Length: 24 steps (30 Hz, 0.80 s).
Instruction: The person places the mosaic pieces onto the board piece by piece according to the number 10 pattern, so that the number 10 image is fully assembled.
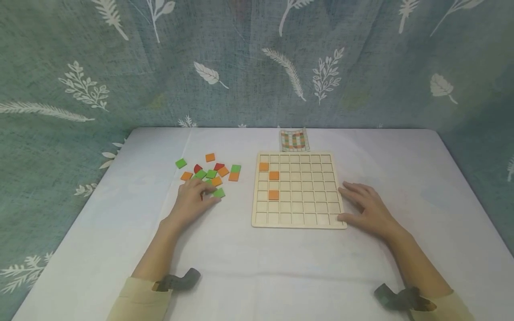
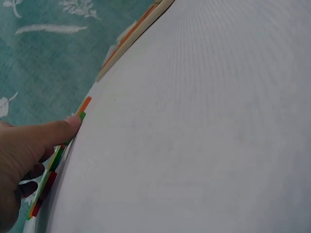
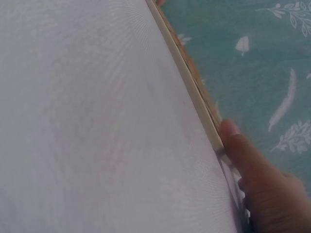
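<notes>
Over the near edge of a loose pile of tiles, my left hand [image 1: 192, 198] has its thumb and a fingertip at opposite edges of a green square tile [image 1: 219, 192], pinching it as it lies on the table. In the left wrist view the thumb [image 2: 68, 128] covers part of this tile. A pale wooden grid board [image 1: 299, 207] lies at the centre, with orange square tiles [image 1: 274, 195] in three of its cells. My right hand [image 1: 369, 213] rests at the board's right side, fingers spread, its thumb [image 3: 233, 133] touching the edge near the front corner.
Around my left hand lie several green, orange and red tiles [image 1: 210, 157], some overlapping. A green-and-orange pair [image 1: 235, 173] sits between pile and board. A small pattern card [image 1: 294, 140] lies behind the board. Leaf-printed cloth [image 1: 241, 67] hangs behind the white-covered table [image 1: 257, 276].
</notes>
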Tool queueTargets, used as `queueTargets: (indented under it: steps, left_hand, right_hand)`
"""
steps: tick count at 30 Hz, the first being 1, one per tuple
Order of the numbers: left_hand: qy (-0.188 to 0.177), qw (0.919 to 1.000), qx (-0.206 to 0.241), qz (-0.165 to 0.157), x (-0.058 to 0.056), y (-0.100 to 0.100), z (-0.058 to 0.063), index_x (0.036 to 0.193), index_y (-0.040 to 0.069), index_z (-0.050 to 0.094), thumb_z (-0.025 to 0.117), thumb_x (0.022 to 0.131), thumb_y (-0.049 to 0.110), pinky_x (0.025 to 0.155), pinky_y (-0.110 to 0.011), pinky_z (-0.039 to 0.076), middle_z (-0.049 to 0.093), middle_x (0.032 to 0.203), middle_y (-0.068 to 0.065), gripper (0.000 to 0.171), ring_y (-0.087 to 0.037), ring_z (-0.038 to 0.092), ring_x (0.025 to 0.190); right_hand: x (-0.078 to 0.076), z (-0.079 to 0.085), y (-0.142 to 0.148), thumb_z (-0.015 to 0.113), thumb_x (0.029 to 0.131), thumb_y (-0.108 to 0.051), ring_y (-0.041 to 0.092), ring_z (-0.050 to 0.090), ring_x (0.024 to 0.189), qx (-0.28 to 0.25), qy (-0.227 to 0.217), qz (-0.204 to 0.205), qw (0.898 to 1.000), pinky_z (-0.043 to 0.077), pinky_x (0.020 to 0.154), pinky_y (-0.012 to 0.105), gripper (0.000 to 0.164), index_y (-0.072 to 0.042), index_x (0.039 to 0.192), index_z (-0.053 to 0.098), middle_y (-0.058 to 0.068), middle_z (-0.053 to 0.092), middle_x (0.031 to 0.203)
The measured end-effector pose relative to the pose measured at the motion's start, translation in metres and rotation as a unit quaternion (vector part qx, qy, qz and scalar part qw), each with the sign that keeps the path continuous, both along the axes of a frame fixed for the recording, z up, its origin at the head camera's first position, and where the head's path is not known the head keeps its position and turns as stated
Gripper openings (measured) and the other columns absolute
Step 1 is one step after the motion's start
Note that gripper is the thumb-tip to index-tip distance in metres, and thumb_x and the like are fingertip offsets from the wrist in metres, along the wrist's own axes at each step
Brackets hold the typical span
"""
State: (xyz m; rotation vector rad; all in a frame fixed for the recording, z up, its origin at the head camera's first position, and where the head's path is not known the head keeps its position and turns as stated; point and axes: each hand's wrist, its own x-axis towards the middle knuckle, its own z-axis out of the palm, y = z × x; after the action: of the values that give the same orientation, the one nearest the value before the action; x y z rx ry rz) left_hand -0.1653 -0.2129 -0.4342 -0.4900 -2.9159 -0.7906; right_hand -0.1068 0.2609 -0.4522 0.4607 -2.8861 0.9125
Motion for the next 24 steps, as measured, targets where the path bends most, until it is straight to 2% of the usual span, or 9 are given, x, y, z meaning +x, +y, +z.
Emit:
queueTargets:
  steps: [5, 9, 16, 24]
  left_hand:
    - [0.026, 0.9994, 0.002, -0.020, -0.006, 0.010, -0.003, 0.101, 0.009, 0.072, 0.076, 0.078, 0.029, 0.091, -0.045, 0.028, 0.060, 0.090, -0.003, 0.030, -0.022, 0.051, 0.094]
    - [0.026, 0.9995, 0.004, -0.019, -0.011, 0.022, -0.003, 0.101, 0.011, 0.072, 0.075, 0.079, 0.031, 0.096, -0.047, 0.027, 0.061, 0.090, -0.002, 0.029, -0.023, 0.050, 0.096]
    - [0.024, 0.9994, 0.015, -0.020, -0.019, 0.042, 0.002, 0.103, 0.012, 0.072, 0.075, 0.079, 0.030, 0.084, -0.039, 0.032, 0.055, 0.086, 0.000, 0.030, -0.020, 0.046, 0.087]
    - [0.022, 0.9990, 0.015, -0.034, -0.031, 0.064, 0.001, 0.104, 0.012, 0.071, 0.075, 0.080, 0.031, 0.086, -0.038, 0.031, 0.055, 0.085, 0.001, 0.030, -0.018, 0.047, 0.089]
  right_hand:
    - [0.000, 0.000, 0.000, 0.080, 0.069, -0.044, 0.039, 0.032, 0.131, 0.003, -0.003, 0.000, 1.000, 0.025, 0.103, 0.060, 0.077, -0.010, 0.133, 0.053, 0.012, 0.042, 0.144]
    - [0.001, 0.000, 0.000, 0.080, 0.069, -0.043, 0.039, 0.031, 0.131, -0.002, -0.006, 0.000, 1.000, 0.024, 0.103, 0.060, 0.077, -0.010, 0.133, 0.053, 0.012, 0.042, 0.145]
    - [0.001, -0.001, 0.000, 0.080, 0.069, -0.044, 0.039, 0.032, 0.131, 0.002, -0.003, -0.003, 1.000, 0.025, 0.103, 0.060, 0.077, -0.010, 0.133, 0.053, 0.012, 0.042, 0.144]
    - [0.000, -0.003, 0.001, 0.081, 0.069, -0.042, 0.040, 0.032, 0.130, 0.000, 0.007, 0.005, 1.000, 0.025, 0.103, 0.060, 0.076, -0.009, 0.132, 0.054, 0.013, 0.043, 0.144]
